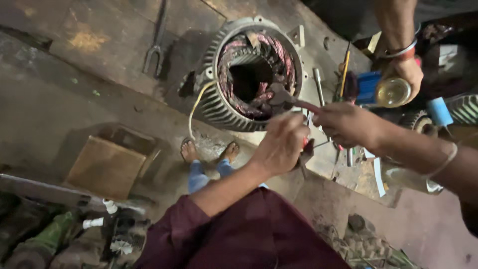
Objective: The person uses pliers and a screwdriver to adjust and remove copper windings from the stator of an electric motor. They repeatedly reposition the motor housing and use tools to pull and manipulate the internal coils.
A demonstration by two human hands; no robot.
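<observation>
From the head camera, the ribbed motor housing lay tilted on the concrete floor, its open end upward so the copper windings could be reached. The right hand gripped pliers, nose at the windings. The left hand closed near them; its fingers curled, contents unclear. Another person's hand held a glass jar.

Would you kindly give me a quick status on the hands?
Right hand grips pliers at stator windings. Left hand steadies alongside. Another person's hand holds a jar.
</observation>
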